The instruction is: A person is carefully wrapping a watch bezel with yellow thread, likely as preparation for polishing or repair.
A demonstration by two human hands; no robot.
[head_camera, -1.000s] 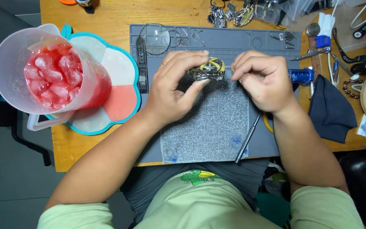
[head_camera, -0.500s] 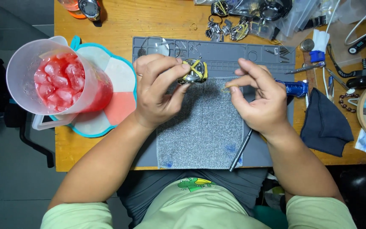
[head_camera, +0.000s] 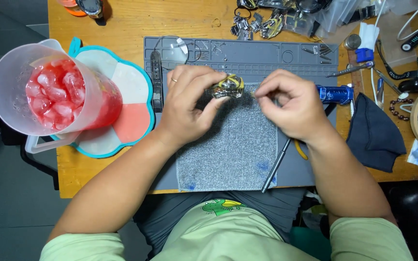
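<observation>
My left hand (head_camera: 189,104) grips a small metal watch case with a yellow part (head_camera: 227,86) over the grey cloth (head_camera: 233,145). It wears a ring on one finger. My right hand (head_camera: 289,104) hovers just right of the watch with thumb and forefinger pinched together; whether something tiny sits between them I cannot tell. Both hands are above the grey work mat (head_camera: 267,53).
A clear pitcher of red drink with ice (head_camera: 56,94) stands on a teal-rimmed coaster mat (head_camera: 122,121) at left. A magnifier lens (head_camera: 170,48), a dark strap (head_camera: 156,82), a metal rod tool (head_camera: 276,166), a blue-handled tool (head_camera: 335,93), a dark cloth (head_camera: 376,135) and watch parts (head_camera: 257,24) lie around.
The right hand has drawn slightly away from the watch and closed its fingers into a pinch. The left hand keeps holding the watch. The view has shifted a little.
</observation>
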